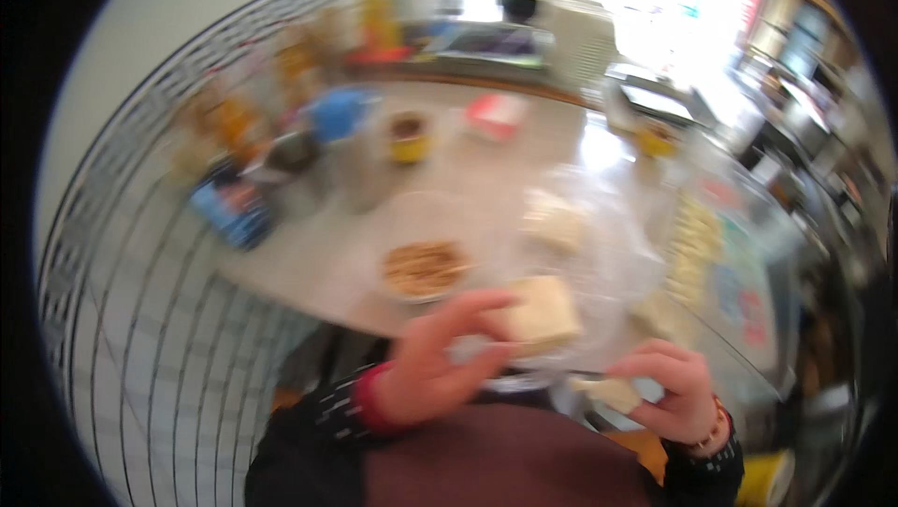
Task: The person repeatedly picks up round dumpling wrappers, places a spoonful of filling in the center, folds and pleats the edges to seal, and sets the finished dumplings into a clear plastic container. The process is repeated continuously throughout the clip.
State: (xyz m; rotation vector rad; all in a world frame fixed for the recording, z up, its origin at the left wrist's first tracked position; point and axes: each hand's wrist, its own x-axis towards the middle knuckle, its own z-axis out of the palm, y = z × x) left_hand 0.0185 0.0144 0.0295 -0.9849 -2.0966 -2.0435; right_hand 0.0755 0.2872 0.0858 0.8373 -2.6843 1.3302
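My left hand (449, 360) has its fingertips at the left edge of a stack of pale, square, thin sheets (544, 314), which look like dough wrappers. Its thumb and index finger are curved apart; blur hides whether they pinch a sheet. To the right, my right hand (670, 388) holds one pale, limp piece (610, 393), apparently a wrapper, between thumb and fingers beside the counter edge. A bowl of brown crumbly filling (424, 268) stands just beyond my left hand. Behind the stack lies another pale pile (558, 219) on clear plastic film (610, 254).
Farther back on the counter (449, 191) are a yellow container (408, 139), a red and white package (497, 116) and a blue-topped container (340, 114). A blue packet (231, 205) lies left. At right, rows of pale pieces (691, 247) lie near the glass edge.
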